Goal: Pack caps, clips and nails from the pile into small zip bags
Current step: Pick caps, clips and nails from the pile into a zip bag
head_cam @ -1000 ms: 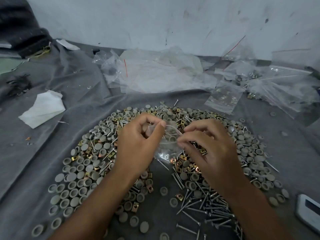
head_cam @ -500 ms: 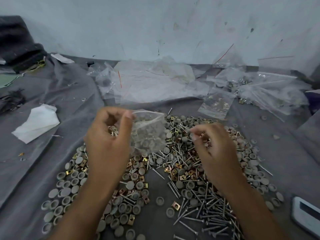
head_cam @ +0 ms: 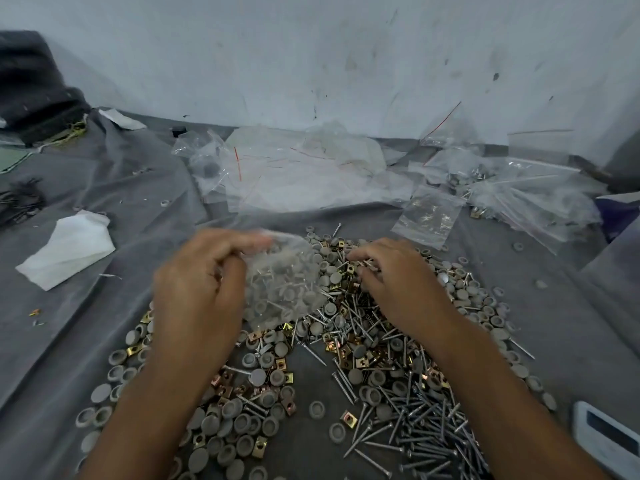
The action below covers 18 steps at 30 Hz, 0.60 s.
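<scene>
The left hand (head_cam: 199, 292) is pinching a small zip bag (head_cam: 284, 285) by its top, holding it just above the pile (head_cam: 346, 358) so parts drop in. The right hand (head_cam: 398, 282), fingers curled, is digging into the pile's far side; whether it's gripping anything, can't tell.

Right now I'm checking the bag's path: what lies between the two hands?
In the head view, the filled bag, held by the left hand, hangs over the pile of caps, clips and nails beside the right hand.

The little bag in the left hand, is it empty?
No. The bag has grey caps and nails showing through its clear plastic.
</scene>
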### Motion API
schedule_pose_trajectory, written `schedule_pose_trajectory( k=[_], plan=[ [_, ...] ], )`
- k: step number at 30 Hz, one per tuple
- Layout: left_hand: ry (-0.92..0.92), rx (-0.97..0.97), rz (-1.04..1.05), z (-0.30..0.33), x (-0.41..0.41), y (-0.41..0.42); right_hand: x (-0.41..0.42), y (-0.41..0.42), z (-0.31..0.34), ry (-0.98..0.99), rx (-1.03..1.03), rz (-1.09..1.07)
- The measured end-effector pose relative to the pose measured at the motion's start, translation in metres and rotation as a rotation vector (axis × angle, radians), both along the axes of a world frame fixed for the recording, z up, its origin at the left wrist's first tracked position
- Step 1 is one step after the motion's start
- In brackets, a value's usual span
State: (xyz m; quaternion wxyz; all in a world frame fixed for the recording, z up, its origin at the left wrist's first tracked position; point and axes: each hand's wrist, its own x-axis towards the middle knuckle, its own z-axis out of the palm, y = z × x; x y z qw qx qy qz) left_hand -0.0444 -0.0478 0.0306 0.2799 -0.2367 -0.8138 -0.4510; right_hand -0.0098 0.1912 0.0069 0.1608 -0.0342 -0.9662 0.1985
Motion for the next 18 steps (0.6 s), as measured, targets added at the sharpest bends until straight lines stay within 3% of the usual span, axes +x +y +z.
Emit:
schedule_pose_trajectory(
  k=[6,11,15,18],
  plan=[
    [0.281,0.167,0.286,0.019,-0.013,0.002,-0.027,0.008,0.006,-0.187,0.221,0.06],
    [0.233,-0.172,0.154,-0.007,-0.003,0.006,-0.029,0.01,0.0,-0.18,0.28,0.061],
    [0.183,-0.248,0.066,-0.024,0.001,0.014,-0.019,0.01,-0.003,-0.094,0.208,0.019],
    [0.164,-0.223,0.013,-0.034,0.003,0.021,-0.004,0.007,0.0,0.01,-0.04,0.0]
  ],
)
